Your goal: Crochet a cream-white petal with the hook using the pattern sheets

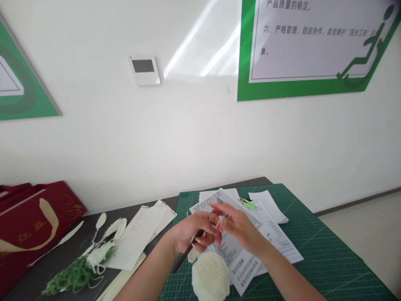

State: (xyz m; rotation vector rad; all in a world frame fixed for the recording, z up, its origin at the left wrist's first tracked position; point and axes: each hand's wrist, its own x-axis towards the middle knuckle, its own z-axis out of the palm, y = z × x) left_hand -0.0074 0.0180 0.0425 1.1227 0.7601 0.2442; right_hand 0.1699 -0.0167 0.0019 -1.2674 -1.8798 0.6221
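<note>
left hand [191, 232]: closed around dark crochet hook [187, 252], shaft slanting down-left; right hand [238, 225]: fingers pinched narrow on white yarn strand [219, 218] beside the hook tip; white yarn ball [210, 276] just below the hands on green cutting mat [326, 259]; printed sheets [269, 234] beneath; green yarn [70, 276] far left

A matt green cutting mat [328, 259] with a printed grid covers the dark, smooth counter [62, 267]. On the mat lie thin printed paper sheets [275, 238] and a soft ball of cream yarn [210, 276]. Left of the mat: green yarn [70, 276] and a red cloth-like bag [28, 225].
</note>
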